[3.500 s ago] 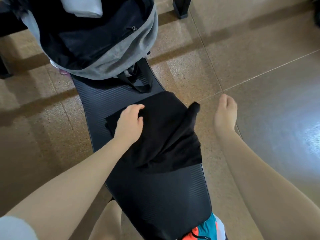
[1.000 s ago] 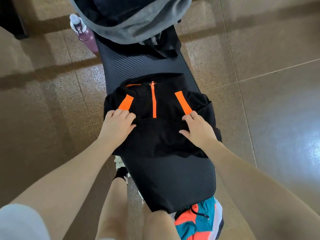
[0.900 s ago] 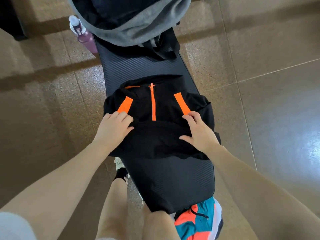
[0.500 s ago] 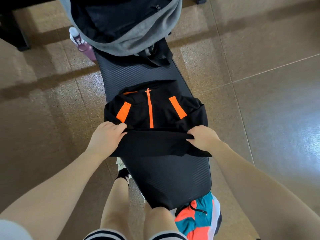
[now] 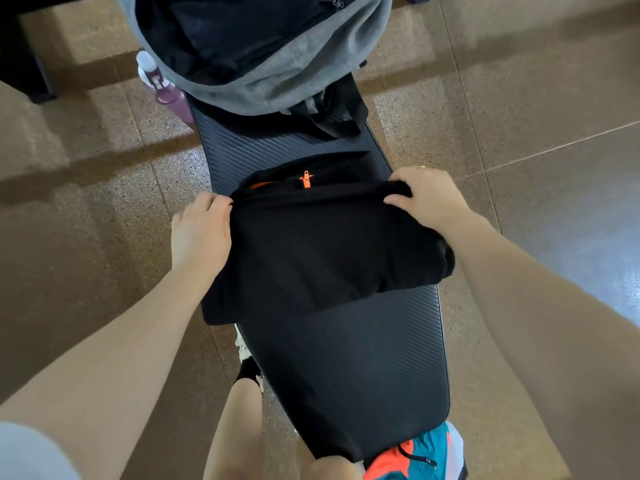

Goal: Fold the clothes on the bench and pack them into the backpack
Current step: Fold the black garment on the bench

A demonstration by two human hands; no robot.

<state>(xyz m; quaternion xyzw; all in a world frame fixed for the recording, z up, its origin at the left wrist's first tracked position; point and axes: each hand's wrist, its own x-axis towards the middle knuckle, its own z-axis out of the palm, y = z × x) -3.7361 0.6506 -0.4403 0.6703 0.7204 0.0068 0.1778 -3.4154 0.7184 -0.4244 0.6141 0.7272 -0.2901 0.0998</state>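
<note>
Black top (image 5: 322, 244) with an orange zip pull lies across the middle of the padded black bench (image 5: 349, 368), seen from the head camera looking down. Its near half is doubled over the far half, so only the zip pull and a sliver of orange trim show beyond the folded edge. The left hand (image 5: 201, 230) pinches the left corner of that folded edge, fingers curled shut on the cloth. The right hand (image 5: 429, 195) grips the right corner the same way, fingers closed over a bunched bit of fabric. Both forearms reach in from the near side, one on each side of the bench. The garment's left side hangs a little past the bench edge.

At the far end of the bench sits the grey and black backpack (image 5: 277, 81), its top open towards the camera and its straps trailing onto the pad. A purple bottle (image 5: 166, 88) with a white cap stands just beside the backpack on its left. At the near end of the bench, a teal and orange garment (image 5: 422, 459) pokes out at the bottom of the view. The floor (image 5: 519, 81) is brown speckled tile.
</note>
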